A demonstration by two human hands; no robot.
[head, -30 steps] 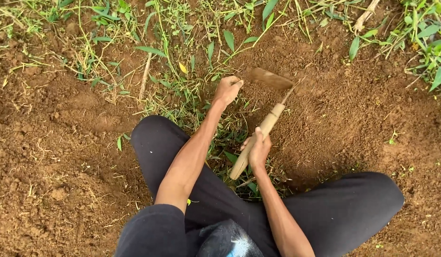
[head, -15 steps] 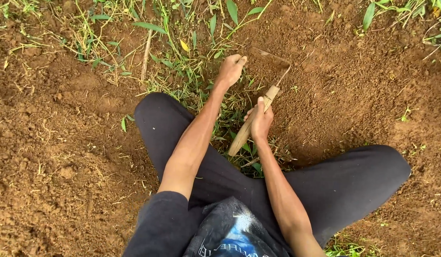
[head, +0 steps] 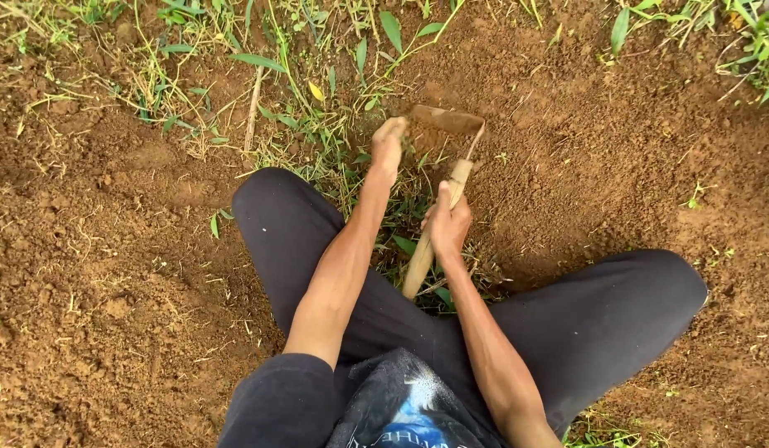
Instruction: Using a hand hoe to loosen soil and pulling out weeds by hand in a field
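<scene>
I sit on bare brown soil with my knees spread, in dark trousers (head: 285, 224). My right hand (head: 447, 222) grips the wooden handle of a small hand hoe (head: 434, 224); its soil-caked blade (head: 445, 124) lies on the earth ahead. My left hand (head: 389, 143) reaches forward, fingers closed in the grass and weeds (head: 335, 141) just left of the blade. What the fingers pinch is hidden.
Loose reddish soil (head: 111, 274) surrounds me. Grass tufts and green leaves run along the top edge, thickest at the upper left (head: 177, 58) and the upper right corner (head: 749, 41). A thin dry stalk (head: 252, 108) lies beyond my left knee.
The hoe blade has come back down onto the soil in front of me. My left hand stays in the weeds beside it. My head has shifted slightly.
</scene>
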